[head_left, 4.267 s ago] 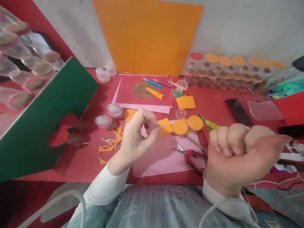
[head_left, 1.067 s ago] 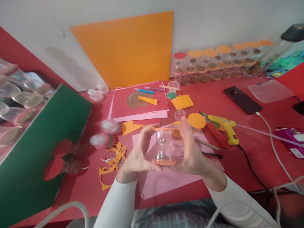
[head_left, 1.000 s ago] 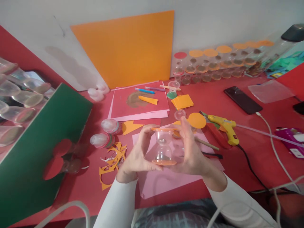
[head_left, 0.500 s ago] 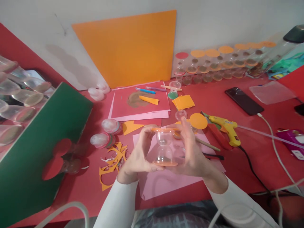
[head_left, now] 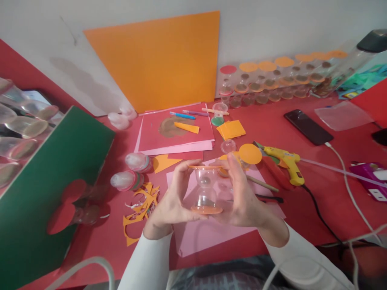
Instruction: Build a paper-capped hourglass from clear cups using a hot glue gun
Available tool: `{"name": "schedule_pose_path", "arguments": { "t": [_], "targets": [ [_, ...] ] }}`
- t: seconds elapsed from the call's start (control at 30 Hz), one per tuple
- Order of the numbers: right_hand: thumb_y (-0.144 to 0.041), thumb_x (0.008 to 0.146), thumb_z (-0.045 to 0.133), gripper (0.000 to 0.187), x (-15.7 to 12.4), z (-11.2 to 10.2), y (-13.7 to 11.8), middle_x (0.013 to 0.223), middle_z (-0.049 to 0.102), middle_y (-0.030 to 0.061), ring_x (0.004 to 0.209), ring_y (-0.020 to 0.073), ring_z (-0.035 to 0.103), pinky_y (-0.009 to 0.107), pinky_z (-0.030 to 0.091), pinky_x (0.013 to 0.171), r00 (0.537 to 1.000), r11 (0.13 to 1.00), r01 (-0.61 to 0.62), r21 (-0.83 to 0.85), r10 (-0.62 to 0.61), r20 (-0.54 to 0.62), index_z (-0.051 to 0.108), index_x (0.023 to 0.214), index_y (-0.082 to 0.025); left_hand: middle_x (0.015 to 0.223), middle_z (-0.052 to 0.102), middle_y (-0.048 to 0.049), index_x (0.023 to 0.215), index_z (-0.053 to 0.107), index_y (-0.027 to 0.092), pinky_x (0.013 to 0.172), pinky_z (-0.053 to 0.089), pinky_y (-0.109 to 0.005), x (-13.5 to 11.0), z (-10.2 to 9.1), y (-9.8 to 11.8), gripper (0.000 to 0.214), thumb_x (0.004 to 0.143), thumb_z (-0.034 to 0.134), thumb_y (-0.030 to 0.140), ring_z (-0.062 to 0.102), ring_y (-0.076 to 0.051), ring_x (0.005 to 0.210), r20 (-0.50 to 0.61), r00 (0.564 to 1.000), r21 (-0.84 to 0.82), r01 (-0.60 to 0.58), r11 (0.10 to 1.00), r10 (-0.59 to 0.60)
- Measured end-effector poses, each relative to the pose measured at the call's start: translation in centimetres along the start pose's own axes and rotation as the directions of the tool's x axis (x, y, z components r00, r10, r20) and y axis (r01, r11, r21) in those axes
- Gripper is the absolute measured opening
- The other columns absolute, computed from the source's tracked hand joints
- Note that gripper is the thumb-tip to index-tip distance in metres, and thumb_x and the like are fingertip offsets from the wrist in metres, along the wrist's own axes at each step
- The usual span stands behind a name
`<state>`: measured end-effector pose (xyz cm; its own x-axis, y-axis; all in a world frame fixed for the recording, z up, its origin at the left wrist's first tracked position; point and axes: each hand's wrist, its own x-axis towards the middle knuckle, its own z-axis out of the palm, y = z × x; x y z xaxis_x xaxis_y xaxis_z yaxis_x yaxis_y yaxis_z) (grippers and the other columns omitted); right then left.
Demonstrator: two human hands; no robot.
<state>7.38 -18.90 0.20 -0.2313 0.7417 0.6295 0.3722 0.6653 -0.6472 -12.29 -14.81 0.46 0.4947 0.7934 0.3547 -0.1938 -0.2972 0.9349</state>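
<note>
Clear hourglass upright between left hand and right hand, above pink paper.

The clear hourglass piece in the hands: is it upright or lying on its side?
Upright. The clear hourglass piece has its top orange disc above and bottom orange disc below; left hand and right hand hold its sides.

Cup hourglass: upright, held between left hand and right hand, above a paper sheet at the near edge of the table.
Paper offcuts: left of the sheet.
Paper disc: just behind the right hand.
Glue gun: right of the disc.
Phone: behind the gun, farther right.
Paper squares: stacked behind the disc.
Markers: on the paper pile behind the hands.
Card sheet: leaning on the back wall.
Row of hourglasses: along the wall, right of the card.
</note>
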Motion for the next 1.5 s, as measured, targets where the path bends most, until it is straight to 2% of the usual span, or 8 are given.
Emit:
{"name": "schedule_pose_path", "arguments": {
  "t": [0.27,0.43,0.6,0.83,1.07,1.2,1.37,1.5],
  "targets": [
    [-0.045,0.084,0.075,0.111,-0.3,0.1,0.0,0.162,0.026,0.019,0.145,0.0444,0.038,0.066,0.048,0.108,1.0,0.999,-0.019,0.033,0.019,-0.016,-0.002,0.163,-0.026,0.134,0.051,-0.0073,0.134,0.05,0.032,0.113,0.039,-0.046,0.1,0.4,0.0,0.091,0.056,0.096,0.044,0.05,-0.031,0.129,-0.038,0.999,-0.036,0.017,0.999,-0.018],
    [-0.045,0.084,0.075,0.111,-0.1,0.2,0.1,0.163,0.025,0.0175,0.145,0.0404,0.038,0.062,0.046,0.111,1.0,1.0,-0.011,0.022,0.011,-0.026,-0.001,0.163,-0.025,0.132,0.051,-0.0081,0.132,0.05,0.031,0.112,0.04,-0.048,0.2,0.4,0.0,0.09,0.056,0.096,0.043,0.051,-0.032,0.127,-0.041,0.999,-0.038,0.03,0.999,-0.032],
    [-0.045,0.08,0.079,0.117,0.3,0.1,-0.1,0.157,0.034,0.0191,0.14,0.0406,0.044,0.063,0.051,0.105,0.998,0.997,-0.065,0.035,0.066,-0.009,-0.003,0.162,-0.027,0.131,0.052,-0.0082,0.132,0.05,0.03,0.112,0.039,-0.048,0.2,0.2,-0.2,0.089,0.057,0.095,0.048,0.051,-0.031,0.126,-0.045,0.998,-0.04,0.033,0.999,-0.035],
    [-0.05,0.081,0.078,0.115,0.6,0.2,-0.4,0.152,0.039,0.0169,0.135,0.0421,0.048,0.067,0.052,0.101,0.998,0.997,-0.063,0.038,0.064,-0.027,-0.005,0.16,-0.037,0.129,0.053,-0.0084,0.132,0.048,0.03,0.11,0.04,-0.046,0.2,-0.1,-1.0,0.09,0.057,0.094,0.051,0.051,-0.03,0.124,-0.019,1.0,-0.023,0.021,0.999,-0.022],
    [-0.048,0.084,0.076,0.11,1.0,-0.1,-0.6,0.143,0.046,0.0189,0.128,0.0367,0.055,0.059,0.056,0.098,0.999,0.999,-0.016,0.052,0.018,-0.038,0.001,0.162,-0.027,0.13,0.052,-0.0085,0.132,0.047,0.03,0.111,0.037,-0.047,0.3,0.1,-0.8,0.09,0.058,0.093,0.052,0.05,-0.03,0.127,-0.001,0.998,-0.053,0.055,0.997,-0.055],
    [-0.045,0.083,0.078,0.112,0.9,0.0,-0.7,0.153,0.038,0.0187,0.135,0.0372,0.05,0.059,0.053,0.102,0.997,0.994,-0.072,0.08,0.074,-0.018,-0.002,0.161,-0.029,0.126,0.053,-0.0099,0.129,0.048,0.028,0.108,0.041,-0.048,0.3,0.3,-0.6,0.092,0.054,0.094,0.055,0.053,-0.031,0.122,-0.045,0.997,-0.081,0.064,0.995,-0.068],
    [-0.049,0.081,0.078,0.119,0.5,0.3,-0.3,0.159,0.03,0.0173,0.14,0.0383,0.045,0.062,0.051,0.105,0.996,0.99,-0.088,0.113,0.09,-0.012,-0.008,0.161,-0.031,0.124,0.054,-0.0083,0.126,0.05,0.029,0.103,0.046,-0.047,0.5,1.0,-0.3,0.088,0.054,0.093,0.058,0.057,-0.031,0.118,-0.136,0.989,-0.239,0.018,0.971,-0.052],
    [-0.05,0.079,0.08,0.122,0.3,0.1,-0.2,0.165,0.021,0.0142,0.143,0.0409,0.04,0.062,0.048,0.11,0.995,0.992,-0.101,0.073,0.102,-0.012,-0.009,0.161,-0.032,0.129,0.053,-0.0098,0.133,0.049,0.031,0.104,0.045,-0.05,0.6,0.7,-0.1,0.092,0.056,0.091,0.059,0.055,-0.033,0.122,-0.091,0.993,-0.259,0.055,0.964,-0.081]
  ]
}}
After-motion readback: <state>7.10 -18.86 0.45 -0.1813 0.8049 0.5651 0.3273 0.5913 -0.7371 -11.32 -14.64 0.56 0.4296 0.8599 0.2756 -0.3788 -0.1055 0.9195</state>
